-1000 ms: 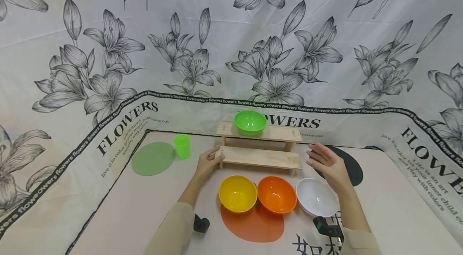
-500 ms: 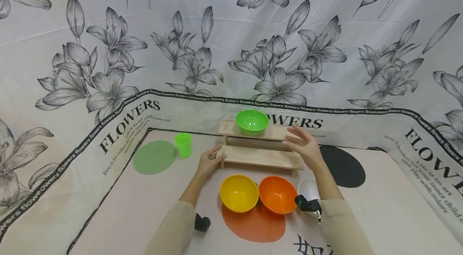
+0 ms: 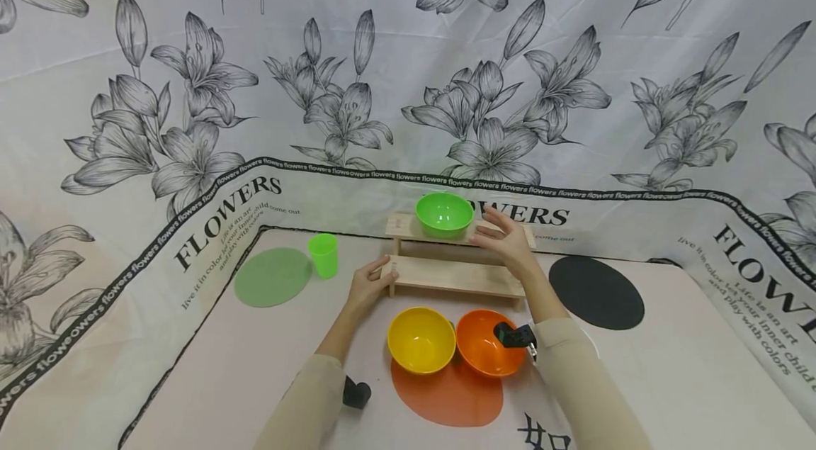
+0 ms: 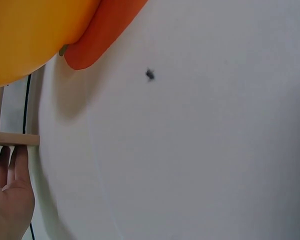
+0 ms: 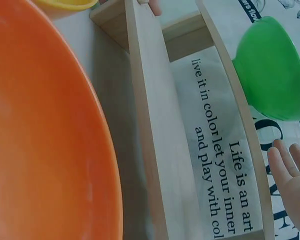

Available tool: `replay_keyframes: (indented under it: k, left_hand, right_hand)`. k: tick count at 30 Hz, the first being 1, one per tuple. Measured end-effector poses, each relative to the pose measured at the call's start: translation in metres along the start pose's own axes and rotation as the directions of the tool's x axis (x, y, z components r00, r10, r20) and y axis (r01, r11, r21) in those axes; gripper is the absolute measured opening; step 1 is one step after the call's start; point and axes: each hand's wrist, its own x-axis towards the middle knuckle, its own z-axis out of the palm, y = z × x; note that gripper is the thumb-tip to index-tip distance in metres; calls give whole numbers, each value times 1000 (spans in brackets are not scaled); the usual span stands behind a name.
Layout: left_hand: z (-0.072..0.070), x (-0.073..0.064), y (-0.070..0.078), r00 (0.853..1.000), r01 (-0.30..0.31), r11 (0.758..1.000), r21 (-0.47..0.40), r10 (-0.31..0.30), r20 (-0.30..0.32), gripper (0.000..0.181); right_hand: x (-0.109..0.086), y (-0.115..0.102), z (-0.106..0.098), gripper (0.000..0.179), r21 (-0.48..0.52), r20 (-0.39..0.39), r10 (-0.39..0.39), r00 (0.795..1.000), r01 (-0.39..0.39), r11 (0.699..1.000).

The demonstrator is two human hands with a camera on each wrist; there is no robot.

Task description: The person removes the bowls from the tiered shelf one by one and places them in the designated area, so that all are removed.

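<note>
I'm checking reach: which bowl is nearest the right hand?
The green bowl, on the wooden rack beside the right hand; the yellow bowl and orange bowl stand in front of the rack, farther away.

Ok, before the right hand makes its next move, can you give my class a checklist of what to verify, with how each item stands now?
1. Green bowl upright on top of the two-tier wooden shelf: ok.
2. Left hand holding the shelf's left end: ok.
3. Firmness of that hold: cannot tell from a still moment.
4. Right hand in contact with the green bowl: not ok; the right wrist view shows a gap.
5. Yellow bowl and orange bowl upright in front of the shelf: ok.
6. Lime-green cup standing upright: ok.
</note>
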Motion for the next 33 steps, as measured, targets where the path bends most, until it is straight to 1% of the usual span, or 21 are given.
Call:
replay_keyframes:
  k: [2, 5, 9, 13, 16, 20, 25, 33]
  left_hand:
    - [0, 0, 1, 1000, 0, 1000, -1, 0, -1, 50]
    - [-1, 2, -2, 1000, -10, 1000, -3, 10, -2, 51]
    - [-1, 9, -13, 1000, -15, 1000, -14, 14, -15, 51]
    - [0, 16, -27, 999, -7, 1000, 5, 7, -35, 51]
    - [0, 18, -33, 999, 1, 1000, 24, 0, -51, 52]
    - [0, 18, -34, 998, 9, 1000, 27, -8, -60, 52]
    - [0, 19, -34, 999, -1, 1000, 13, 2, -46, 51]
    - [-1, 18, -35, 998, -9, 1000, 29, 11, -58, 51]
  right_hand:
    - [4, 0, 4, 81, -16, 8, 10, 1000, -10, 1000]
    - [10, 0, 11, 83, -31, 19, 13, 1000, -13, 999]
    - [17, 1, 18, 82, -35, 28, 23, 999, -22, 999]
    - [23, 0, 25, 83, -105, 13, 39, 999, -37, 994]
    - [25, -1, 30, 84, -141, 6, 61, 998, -60, 988]
    - [26, -1, 33, 85, -157, 10, 81, 997, -78, 984]
    - [23, -2, 35, 88, -169, 9, 73, 997, -71, 983]
    - [16, 4, 34, 90, -109, -20, 34, 999, -36, 993]
